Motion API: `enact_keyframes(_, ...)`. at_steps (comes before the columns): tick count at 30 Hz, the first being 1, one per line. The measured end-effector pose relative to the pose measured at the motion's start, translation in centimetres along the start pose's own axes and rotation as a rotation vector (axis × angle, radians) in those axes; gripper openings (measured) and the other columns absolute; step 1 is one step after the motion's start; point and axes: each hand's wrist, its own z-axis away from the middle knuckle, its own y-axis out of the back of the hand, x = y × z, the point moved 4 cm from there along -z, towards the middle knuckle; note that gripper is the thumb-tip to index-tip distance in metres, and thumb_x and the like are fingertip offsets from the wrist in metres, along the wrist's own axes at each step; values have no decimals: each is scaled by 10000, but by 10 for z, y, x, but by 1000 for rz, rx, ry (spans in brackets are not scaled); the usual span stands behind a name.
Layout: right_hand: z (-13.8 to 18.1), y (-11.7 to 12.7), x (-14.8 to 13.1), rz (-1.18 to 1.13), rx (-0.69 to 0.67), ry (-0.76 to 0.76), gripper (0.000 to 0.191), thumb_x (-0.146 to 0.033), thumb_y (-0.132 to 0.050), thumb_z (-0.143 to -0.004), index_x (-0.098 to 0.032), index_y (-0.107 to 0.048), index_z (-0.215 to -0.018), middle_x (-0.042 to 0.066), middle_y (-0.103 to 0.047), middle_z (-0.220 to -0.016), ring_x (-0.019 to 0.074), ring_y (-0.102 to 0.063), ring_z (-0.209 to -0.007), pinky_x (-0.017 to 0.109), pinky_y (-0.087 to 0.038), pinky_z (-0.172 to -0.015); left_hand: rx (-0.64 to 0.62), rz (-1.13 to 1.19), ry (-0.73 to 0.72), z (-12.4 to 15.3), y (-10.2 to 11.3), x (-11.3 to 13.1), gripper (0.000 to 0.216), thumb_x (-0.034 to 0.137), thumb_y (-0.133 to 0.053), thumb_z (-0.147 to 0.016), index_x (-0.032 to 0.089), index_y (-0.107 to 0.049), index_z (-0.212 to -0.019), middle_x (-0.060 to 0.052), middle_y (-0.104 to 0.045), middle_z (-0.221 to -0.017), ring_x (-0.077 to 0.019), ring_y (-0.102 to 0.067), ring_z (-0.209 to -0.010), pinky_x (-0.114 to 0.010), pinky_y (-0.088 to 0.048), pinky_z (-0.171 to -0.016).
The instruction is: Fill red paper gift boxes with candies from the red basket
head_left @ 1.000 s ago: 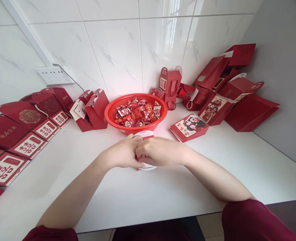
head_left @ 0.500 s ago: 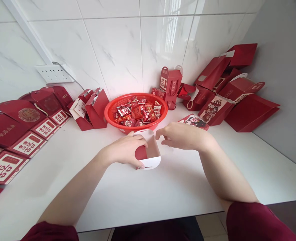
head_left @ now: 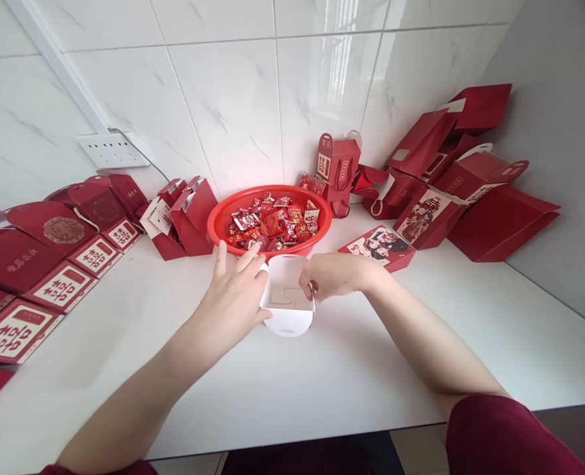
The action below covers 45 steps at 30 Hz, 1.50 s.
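The small red paper gift box with a white inside (head_left: 287, 297) sits on the white tabletop (head_left: 322, 376) just in front of you, at 6 o'clock from the red plastic basket of wrapped sweets (head_left: 271, 221). A second ago both your hands were bunched together over it and it was shut in under them; half a second ago your right hand had lifted off toward 2 o'clock. Now it has come back, and the box stands open between your hands, so I judge it ready to be filled. Your left hand (head_left: 233, 290) lies flat against its 9 o'clock wall, fingers spread. Your right hand (head_left: 335, 276) pinches the 3 o'clock wall. You see a bare white interior with locked bottom flaps and rounded tabs at 12 and 6 o'clock.
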Motion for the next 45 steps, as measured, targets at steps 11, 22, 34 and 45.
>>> enact_keyframes(11, 6, -2, 2, -26, -89, 62, 205, -139, -655, -727, -174, -757, -901, 23, -716, -842, 153, -607, -700, 227, -378, -547, -525, 338, 42, -5, -21, -2, 311, 491, -576, -861, 211, -641, -743, -16, -628, -733, -190, -573, -634, -276, -317, -530)
enact_keyframes(22, 29, 20, -17, 3, 350, -9, 419, -150, -634, -859, -189, -583, -1273, 87, -638, -1222, 224, -629, -1032, 265, -461, -718, -610, 468, 18, -4, -31, 3, 482, 497, -661, -746, 190, -448, -441, 12, -429, -451, -131, -360, -411, -287, -224, -471)
enact_keyframes(34, -45, -18, -3, 136, 115, -176, 303, -275, -477, -974, -111, -723, -1039, 163, -732, -988, 282, -697, -886, 298, -449, -642, -273, 188, 91, -6, -20, 3, 470, 575, -726, -693, 190, -713, -963, -100, -678, -906, -355, -594, -995, -486, -358, -976)
enact_keyframes(45, -49, -16, 18, 8, 184, -41, 254, -218, -484, -900, -132, -724, -912, 131, -736, -922, 209, -643, -721, 265, -371, -560, -260, 492, -14, -33, -57, -2, 790, 688, -746, -596, 201, -559, -1189, -129, -552, -1256, -362, -497, -1193, -475, -411, -997)
